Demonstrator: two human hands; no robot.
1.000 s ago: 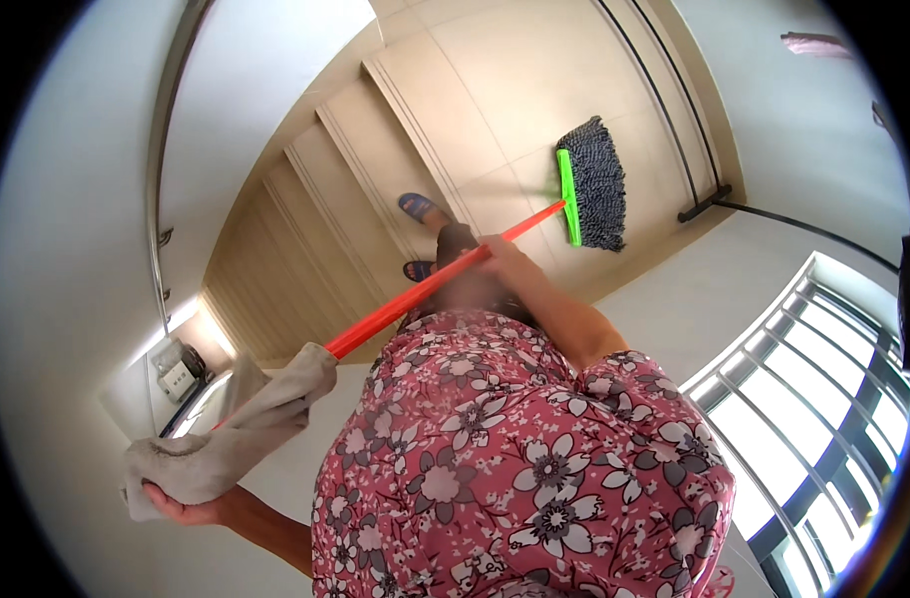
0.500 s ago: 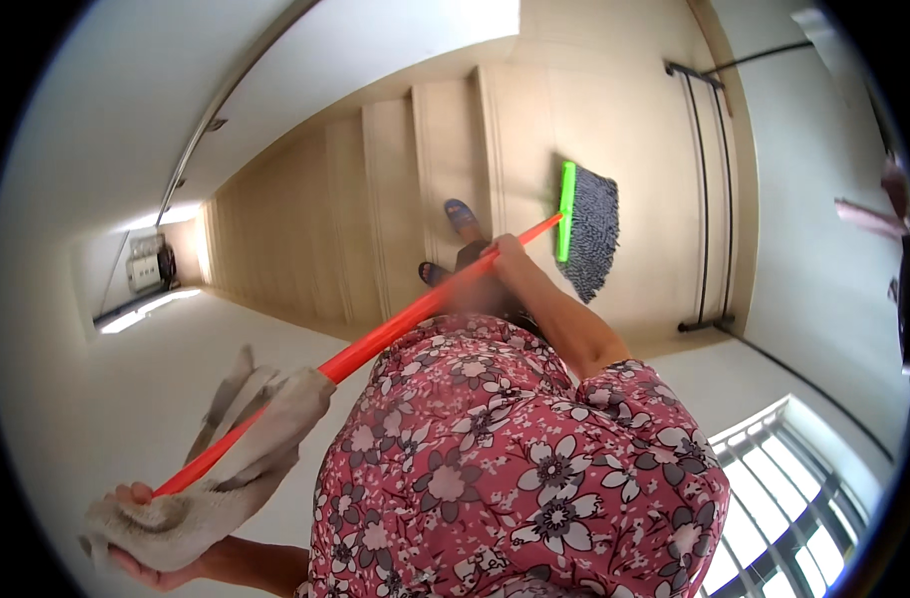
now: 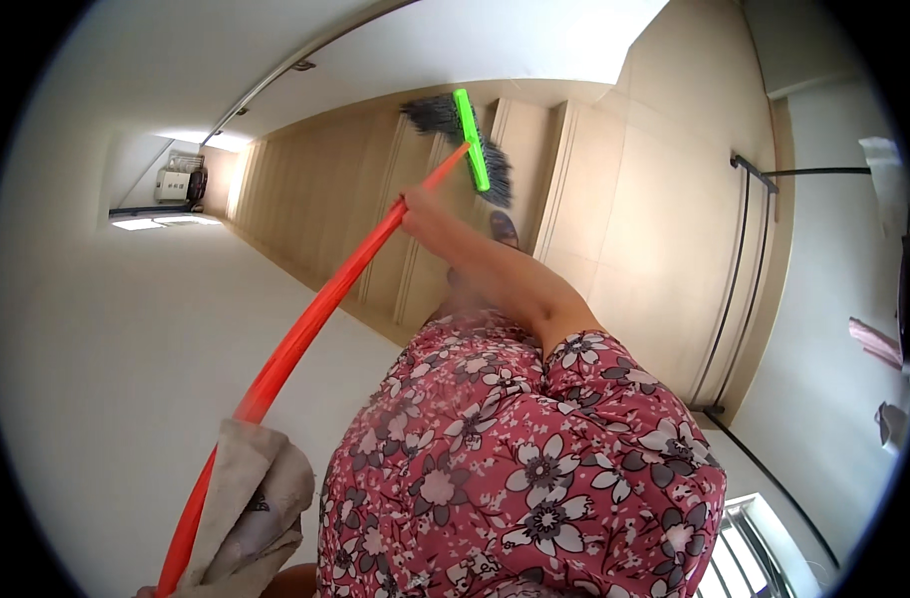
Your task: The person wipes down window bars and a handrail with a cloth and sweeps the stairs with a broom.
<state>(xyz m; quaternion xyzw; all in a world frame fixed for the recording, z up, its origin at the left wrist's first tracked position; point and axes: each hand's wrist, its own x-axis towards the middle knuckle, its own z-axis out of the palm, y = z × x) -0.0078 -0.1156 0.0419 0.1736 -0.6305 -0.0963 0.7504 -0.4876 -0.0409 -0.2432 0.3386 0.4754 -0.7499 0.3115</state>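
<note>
My right hand (image 3: 419, 211) is closed around the red handle of a mop (image 3: 320, 309), a short way above its head. The mop head has a bright green bar (image 3: 472, 140) with dark grey strands (image 3: 495, 171) spread to both sides. It rests on the stairs near the wall. At the lower left, a beige cloth (image 3: 238, 488) hangs over the upper handle. Just a sliver of my left hand (image 3: 146, 592) shows there, at the handle's end; the picture edge and the cloth hide the rest.
Tan steps (image 3: 360, 164) run down to the left beneath my sandalled feet (image 3: 504, 227). A landing (image 3: 639, 199) lies to the right, with a black metal rail (image 3: 736, 279) beyond it. White walls flank the stairs; a barred window (image 3: 749, 548) is at lower right.
The mop head has swung left and away, from the landing onto the steps, its strands fanning out. My right hand moved left with it, and my left hand dropped mostly out of view.
</note>
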